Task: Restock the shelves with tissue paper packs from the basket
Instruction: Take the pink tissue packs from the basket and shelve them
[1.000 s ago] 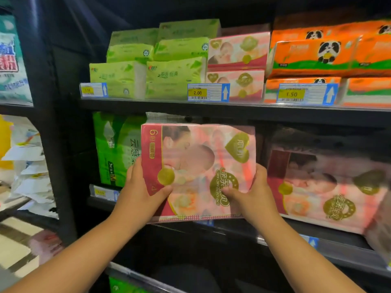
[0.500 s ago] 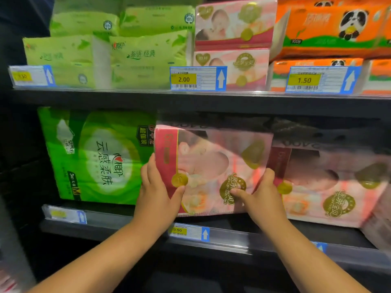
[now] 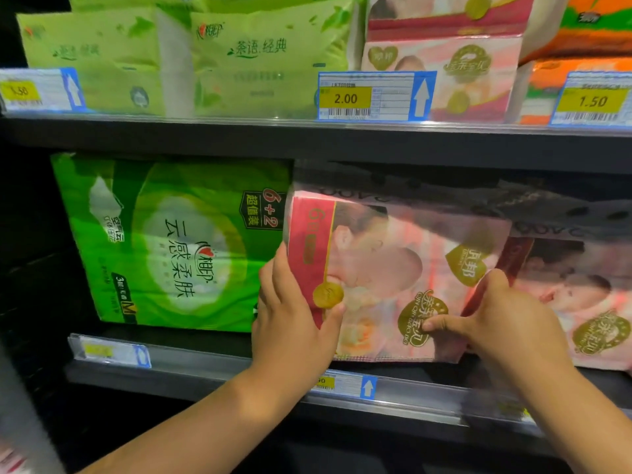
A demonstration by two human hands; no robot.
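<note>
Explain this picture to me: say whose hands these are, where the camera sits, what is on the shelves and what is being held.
No machine here: a person wears a camera on the head that looks forward and down, so you see their own bare arms. This one picture faces shop shelves. The left hand grips the left edge of a pink pack of tissue paper, thumb on its front; the right hand grips its right edge. The pack is at the lower shelf, between a big green pack and a matching pack on the right. It looks as if it is being set into place. The upper shelf carries smaller light green packs, small pink packs and orange packs, with price tags along its front.
</note>
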